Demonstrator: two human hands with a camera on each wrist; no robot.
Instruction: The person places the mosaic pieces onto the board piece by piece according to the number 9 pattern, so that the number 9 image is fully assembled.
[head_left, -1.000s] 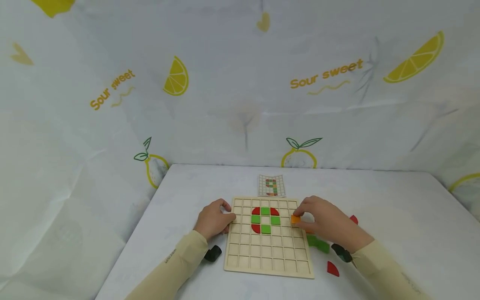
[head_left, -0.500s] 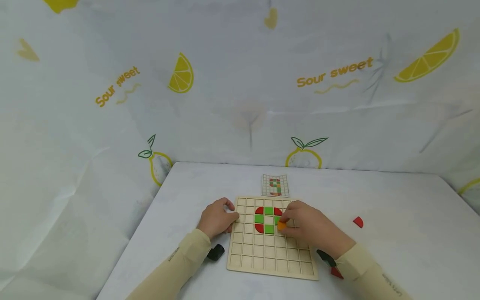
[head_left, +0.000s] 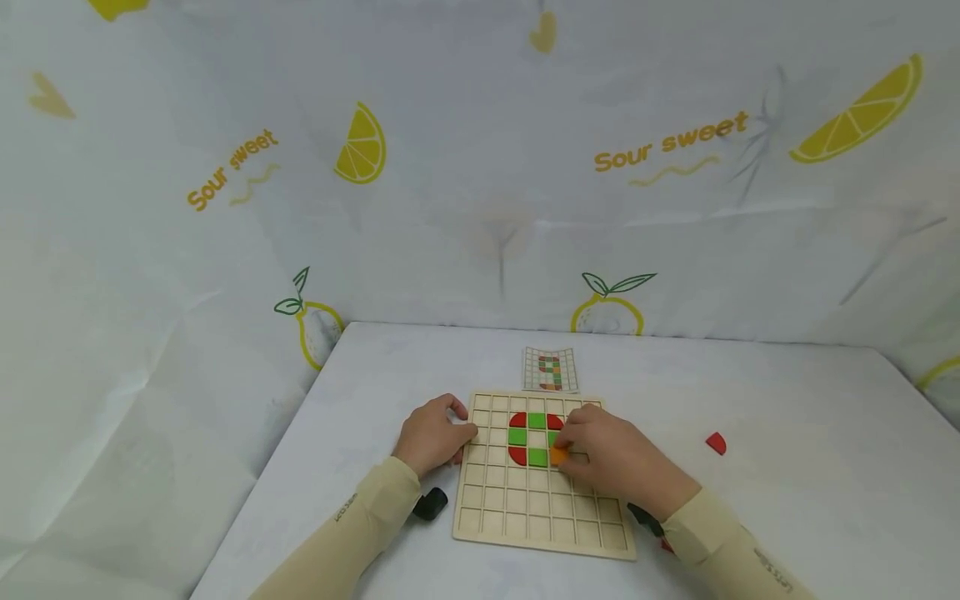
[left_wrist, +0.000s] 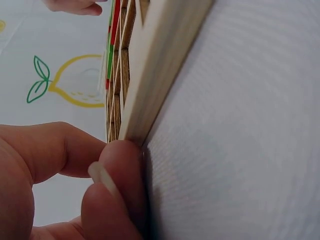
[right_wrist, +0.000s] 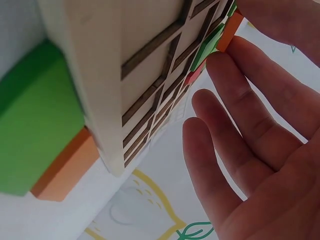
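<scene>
A wooden grid board (head_left: 510, 525) lies flat on the table, with red quarter-round tiles (head_left: 517, 456) and green square tiles (head_left: 537, 457) in several cells. My right hand (head_left: 618, 454) pinches an orange square tile (head_left: 558, 456) between thumb and index finger, at the cell right of the lowest green tile. In the right wrist view that orange tile (right_wrist: 230, 31) is partly hidden by the fingers, and the other fingers are spread apart. At the board's left edge my left hand (head_left: 431, 435) holds the rim with thumb and curled fingers, close up in the left wrist view.
Behind the board lies a small pattern card (head_left: 550, 371). A loose red quarter-round tile (head_left: 717, 442) sits to the right. Beside the board's right edge, the right wrist view shows a green tile (right_wrist: 42, 125) and an orange tile (right_wrist: 67, 167). A black object (head_left: 431, 504) rests near the left wrist.
My right hand has carried the orange tile leftward from the board's right edge to beside the lowest green tile, lowering it there. My left hand keeps its place at the rim.
</scene>
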